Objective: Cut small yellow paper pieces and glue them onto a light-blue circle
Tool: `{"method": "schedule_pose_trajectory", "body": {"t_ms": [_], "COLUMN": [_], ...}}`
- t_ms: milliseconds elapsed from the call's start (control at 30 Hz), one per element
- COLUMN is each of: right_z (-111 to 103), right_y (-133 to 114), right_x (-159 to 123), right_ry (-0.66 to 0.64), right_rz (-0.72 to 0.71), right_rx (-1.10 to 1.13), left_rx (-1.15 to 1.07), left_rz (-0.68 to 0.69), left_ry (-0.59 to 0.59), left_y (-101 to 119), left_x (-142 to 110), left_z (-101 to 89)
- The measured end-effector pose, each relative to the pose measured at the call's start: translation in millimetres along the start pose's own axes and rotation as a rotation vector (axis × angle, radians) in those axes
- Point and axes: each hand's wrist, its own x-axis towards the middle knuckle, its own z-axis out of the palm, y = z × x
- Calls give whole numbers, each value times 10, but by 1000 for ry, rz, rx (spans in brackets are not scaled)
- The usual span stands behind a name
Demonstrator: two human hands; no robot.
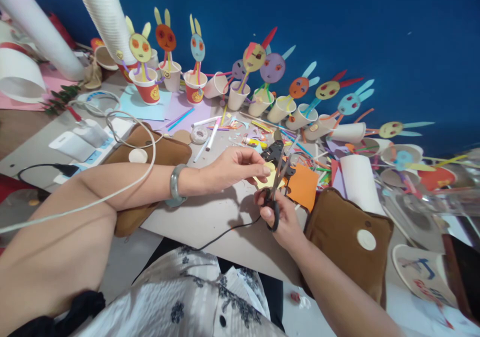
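Observation:
Between the thumb and fingers of my left hand [240,168] is a piece of pale yellow paper [267,178]. My right hand [281,214] grips a pair of scissors [279,174] by the black handles, blades pointing up and apart, beside the yellow paper. Just behind the blades lies a black glue gun [275,149], partly hidden by them. To the right of the scissors rests a sheet of orange paper [303,184]. Paper scraps [234,127] and a marker pen [213,134] lie beyond my left hand.
Paper cups with rabbit-faced figures [232,97] line the blue wall. A tall cup stack [107,22] stands back left. Brown cushions [348,242] lie at both sides. A white cable [150,162] crosses above my left arm, near a power strip [112,132].

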Motion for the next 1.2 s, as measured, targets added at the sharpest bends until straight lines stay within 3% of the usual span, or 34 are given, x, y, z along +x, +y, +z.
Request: {"method": "schedule_pose_trajectory", "body": {"t_ms": [1200], "right_z": [25], "right_y": [50], "right_x": [14], "right_ry": [-23], "right_rz": [-18], "right_rx": [3], "left_rx": [-16], "left_rz": [-33], "left_ry": [-52], "left_y": [-74], "left_x": [4], "left_z": [-24]}}
